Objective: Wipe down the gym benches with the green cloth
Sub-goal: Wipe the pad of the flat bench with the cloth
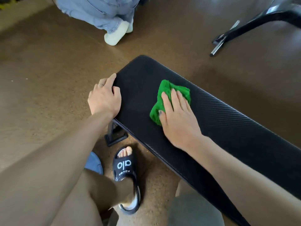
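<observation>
A black padded gym bench (228, 121) runs from the middle of the view down to the lower right. A crumpled green cloth (166, 92) lies on its top near the far end. My right hand (177, 116) presses flat on the cloth, fingers spread over it and thumb tucked at its near edge. My left hand (105, 97) grips the bench's left edge, fingers curled over the pad's rim.
The bench's black leg and foot (114, 134) stand just below my left hand. My foot in a black slide sandal (126, 175) is beside it on the brown floor. Another person's legs and pale shoes (116, 34) stand at the top. A black machine base (254, 25) is top right.
</observation>
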